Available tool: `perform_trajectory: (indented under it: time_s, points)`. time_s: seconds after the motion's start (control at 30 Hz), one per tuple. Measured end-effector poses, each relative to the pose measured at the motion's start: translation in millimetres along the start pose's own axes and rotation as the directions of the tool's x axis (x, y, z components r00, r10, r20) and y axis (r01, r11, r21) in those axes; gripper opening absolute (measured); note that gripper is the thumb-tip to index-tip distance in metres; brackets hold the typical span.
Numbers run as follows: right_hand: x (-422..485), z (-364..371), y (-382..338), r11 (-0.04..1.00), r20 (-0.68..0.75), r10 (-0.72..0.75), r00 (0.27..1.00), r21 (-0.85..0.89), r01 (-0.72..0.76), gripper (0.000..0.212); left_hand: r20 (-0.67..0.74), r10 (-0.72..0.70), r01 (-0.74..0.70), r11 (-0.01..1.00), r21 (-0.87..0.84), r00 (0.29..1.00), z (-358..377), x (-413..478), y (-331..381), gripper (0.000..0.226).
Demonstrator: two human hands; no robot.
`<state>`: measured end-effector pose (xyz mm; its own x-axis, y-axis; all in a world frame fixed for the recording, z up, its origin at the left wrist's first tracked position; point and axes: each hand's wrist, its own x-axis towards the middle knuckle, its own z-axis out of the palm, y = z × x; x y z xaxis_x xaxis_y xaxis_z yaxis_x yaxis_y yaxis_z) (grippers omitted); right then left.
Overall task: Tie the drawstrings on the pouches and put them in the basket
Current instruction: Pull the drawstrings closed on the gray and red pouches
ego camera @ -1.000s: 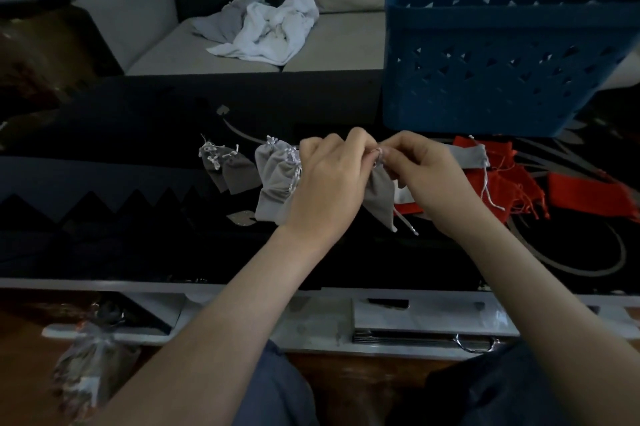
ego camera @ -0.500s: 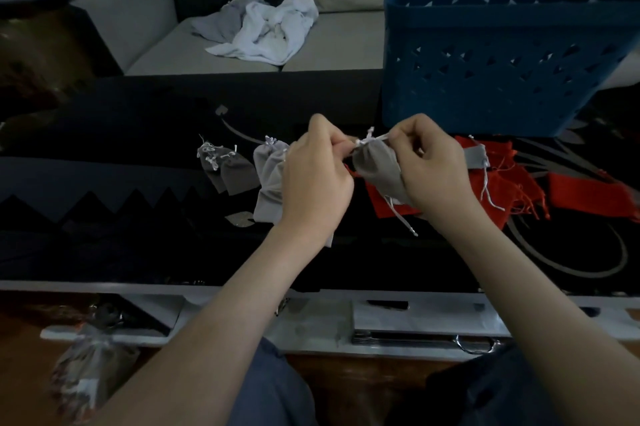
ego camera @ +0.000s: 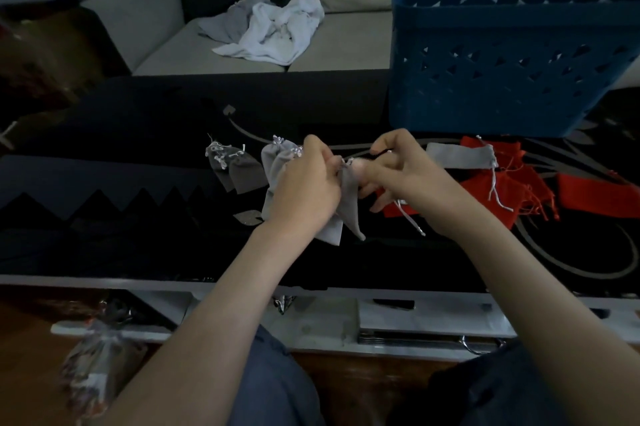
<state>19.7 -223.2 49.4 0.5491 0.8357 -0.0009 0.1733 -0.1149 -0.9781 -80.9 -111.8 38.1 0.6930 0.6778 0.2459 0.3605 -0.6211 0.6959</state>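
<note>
At the left of the dark worktop, two dark grey pouches lie side by side, necks gathered and cords knotted. Just beside them on the right lies a heap of light grey pouches, partly covered by the left hand. Beyond the worktop, a crumpled white cloth rests on a sofa seat. The left hand, fingers curled, pinches the neck of a grey pouch held above the worktop; the pouch body hangs down from the pinch. The right hand meets it at the same neck: thumb and forefinger pinch the white drawstring, the lower fingers reach toward the pouch, and a loose cord end trails below the hand. To the right, red pouches lie flat in a loose heap, with one untied flat grey pouch across them. The blue basket stands at the right rear of the worktop, behind the red pouches; its contents cannot be seen.
</note>
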Motion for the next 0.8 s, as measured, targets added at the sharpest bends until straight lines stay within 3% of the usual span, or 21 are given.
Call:
perform_trajectory:
  time_s: [0.1,0.17,0.23,0.3,0.4,0.47,0.53,0.7,0.8]
  points:
    - [1.3,2.5,5.3,0.997,0.081,0.042,0.996,-0.065,-0.037,0.046,0.025,0.004,0.000,0.989,-0.146,1.000,-0.6,3.5,-4.9,0.009]
    - [3.7,3.8,10.0,0.995,0.068,0.058,0.996,-0.086,-0.052,0.042,0.092,-0.029,0.053,0.961,-0.272,0.995,-1.9,4.4,-6.6,0.010]
    - [7.5,4.1,13.3,0.976,-0.014,0.036,0.999,-0.217,-0.038,0.034,0.127,-0.077,0.117,0.929,-0.352,0.989,-6.1,5.1,-10.9,0.018]
    - [13.3,1.2,19.1,0.962,-0.155,0.016,0.988,-0.268,-0.058,0.032,0.151,-0.168,0.209,0.925,-0.318,0.974,-12.1,7.3,-17.7,0.035]
    - [19.9,-6.1,18.3,0.992,-0.349,0.086,0.933,-0.057,-0.113,0.034,0.275,-0.352,0.419,0.874,-0.244,0.895,-17.7,7.4,-24.3,0.059]
    - [22.6,-6.1,12.1,0.971,-0.297,0.188,0.936,0.200,-0.132,0.035,0.352,-0.420,0.521,0.809,-0.272,0.837,-17.4,8.3,-24.1,0.075]
    - [23.6,0.9,11.5,0.928,-0.195,0.248,0.949,0.330,-0.175,0.037,0.375,-0.449,0.567,0.762,-0.314,0.811,-13.3,10.7,-22.6,0.079]
    - [28.5,31.8,39.4,0.957,-0.090,0.289,0.953,0.061,-0.285,0.047,0.199,-0.466,0.494,0.687,-0.532,0.862,-2.0,20.8,-16.4,0.060]
    - [32.4,40.5,50.2,0.970,-0.131,0.175,0.976,-0.145,-0.193,0.041,0.267,-0.358,0.433,0.842,-0.321,0.895,2.2,20.4,-22.2,0.051]
